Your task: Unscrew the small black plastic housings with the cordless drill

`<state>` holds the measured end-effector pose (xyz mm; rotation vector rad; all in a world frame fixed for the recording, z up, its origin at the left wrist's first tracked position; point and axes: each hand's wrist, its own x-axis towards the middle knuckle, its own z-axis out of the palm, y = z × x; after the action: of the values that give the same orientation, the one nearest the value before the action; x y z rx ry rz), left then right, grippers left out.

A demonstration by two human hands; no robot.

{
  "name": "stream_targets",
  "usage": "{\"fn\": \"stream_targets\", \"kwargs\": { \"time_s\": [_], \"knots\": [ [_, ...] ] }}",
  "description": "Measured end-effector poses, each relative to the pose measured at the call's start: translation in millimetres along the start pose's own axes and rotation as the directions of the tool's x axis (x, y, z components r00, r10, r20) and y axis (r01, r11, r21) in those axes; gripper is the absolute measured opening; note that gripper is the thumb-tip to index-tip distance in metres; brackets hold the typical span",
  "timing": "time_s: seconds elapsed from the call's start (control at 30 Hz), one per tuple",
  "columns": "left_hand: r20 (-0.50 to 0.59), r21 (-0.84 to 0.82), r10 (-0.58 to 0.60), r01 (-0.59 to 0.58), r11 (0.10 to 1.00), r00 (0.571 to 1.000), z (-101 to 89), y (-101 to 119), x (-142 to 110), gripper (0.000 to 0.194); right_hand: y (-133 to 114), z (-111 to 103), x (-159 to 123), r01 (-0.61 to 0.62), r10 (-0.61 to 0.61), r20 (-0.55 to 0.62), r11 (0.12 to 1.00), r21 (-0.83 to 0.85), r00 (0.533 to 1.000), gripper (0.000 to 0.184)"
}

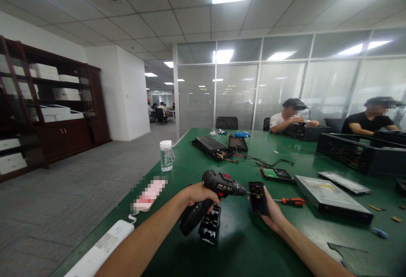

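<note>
My left hand [199, 194] is wrapped round the grip of a black cordless drill [222, 183] with red buttons. The drill points right, its bit tip at or very near a small black rectangular casing [258, 204]. My right hand [273, 211] holds that casing upright from its right side; some small metallic parts show inside it. Below the drill, a black plastic frame with compartments [209, 228] lies on the green table [241, 247]. Just right of my right hand lies a red-and-black screwdriver [292, 201], its shaft partly behind the hand.
Around lie an opened device with a green board [275, 174], a silver drive [330, 196], a black box with wires [211, 146], a bottle [166, 156], a pink phone-like object [150, 194] and a white power strip [104, 247]. Two people work at computer cases [364, 152] on the right.
</note>
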<state>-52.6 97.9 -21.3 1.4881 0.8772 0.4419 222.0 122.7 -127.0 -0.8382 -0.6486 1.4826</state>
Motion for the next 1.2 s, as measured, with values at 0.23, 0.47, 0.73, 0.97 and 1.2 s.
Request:
{"fn": "stream_targets", "kwargs": {
  "time_s": [0.23, 0.47, 0.73, 0.97, 1.2],
  "knots": [
    [0.001, -0.002, 0.007, -0.007, 1.000, 1.000, 1.6, 2.3, -0.8, 0.021, 0.0, -0.2, 0.2, 0.002, -0.002, 0.009, 1.000, 0.012, 1.000, 0.040],
    [0.007, -0.020, 0.002, -0.002, 1.000, 1.000, 2.1, 4.1, -2.3, 0.022, -1.8, 2.8, -1.8, 0.000, 0.000, -0.009, 1.000, -0.003, 1.000, 0.040],
    [0.002, -0.011, -0.001, 0.001, 1.000, 1.000, 1.7, 2.0, -1.1, 0.022, 0.6, -2.4, 1.4, -0.009, 0.009, 0.015, 1.000, -0.007, 1.000, 0.039],
    [-0.001, 0.006, -0.009, 0.009, 1.000, 1.000, 1.1, 1.9, -1.4, 0.022, 0.0, -0.7, 0.4, -0.004, 0.004, 0.017, 1.000, 0.007, 1.000, 0.040],
    [0.001, -0.014, 0.003, -0.003, 1.000, 1.000, 1.2, 1.9, -1.5, 0.023, -0.5, 0.6, -0.6, 0.004, -0.004, 0.027, 1.000, -0.003, 1.000, 0.038]
  ]
}}
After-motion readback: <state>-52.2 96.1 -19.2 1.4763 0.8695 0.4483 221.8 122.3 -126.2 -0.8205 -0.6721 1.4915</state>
